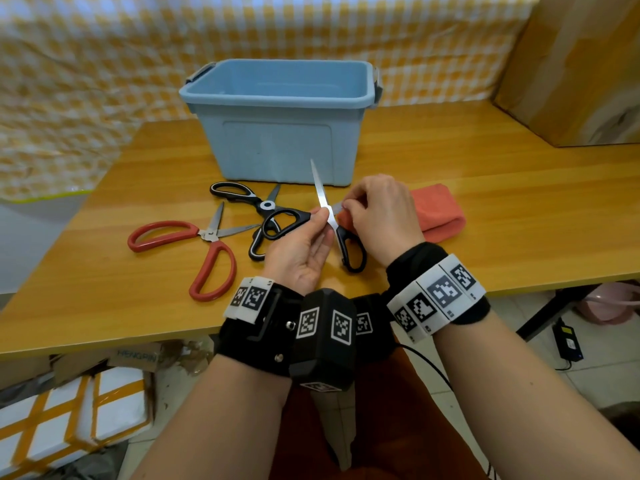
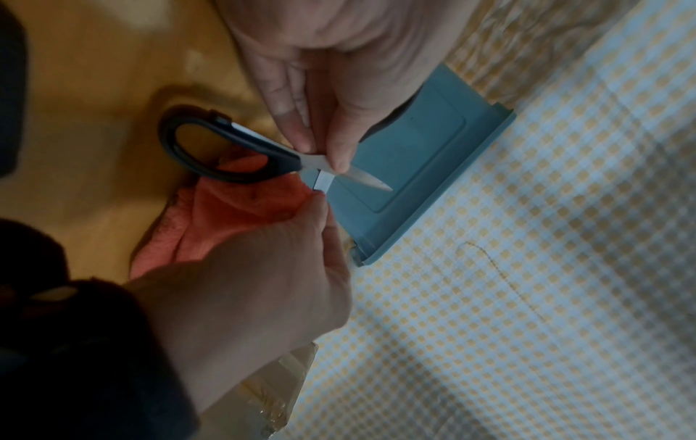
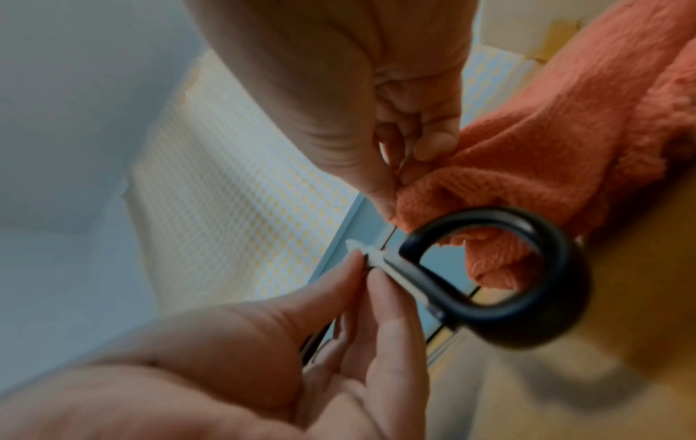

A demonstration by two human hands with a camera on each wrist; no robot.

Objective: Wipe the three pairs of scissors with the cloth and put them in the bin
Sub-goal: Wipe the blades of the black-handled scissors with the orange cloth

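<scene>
Yellow-and-white checked cloth (image 1: 104,64) hangs behind a wooden table (image 1: 485,216), and a cardboard box (image 1: 571,64) stands at the table's far right corner.

Both forearms reach over the near edge, each with a black wrist strap carrying square printed markers. The left hand (image 1: 298,251) is turned palm up, its thumb and fingertips pinching the blade of black-handled scissors (image 1: 346,244) just above the pivot. This pair is held off the table and spread open: one blade points up and away towards the bin, a handle loop hangs down towards the person. The right hand (image 1: 381,216) is palm down with fingers curled, pinching a corner of the orange cloth (image 1: 440,216) against the second blade, which shows only as a short silver stub beside the fingertips. Most of the cloth lies folded on the table to the right of that hand.

A light blue plastic bin (image 1: 277,133) stands behind the hands, towards the far edge, in the middle. It has grey clips at both ends, no lid on it, and nothing visible inside.

Two more pairs lie open on the table, left of the hands. Scissors with black-and-white handles (image 1: 259,213) lie nearest the bin. Red-handled scissors (image 1: 194,247) lie nearer the left edge, with one blade tip touching the black-and-white pair.

Below the near edge, the floor holds white boxes with orange tape (image 1: 69,427) at the left and a black power adapter (image 1: 568,341) at the right.
</scene>
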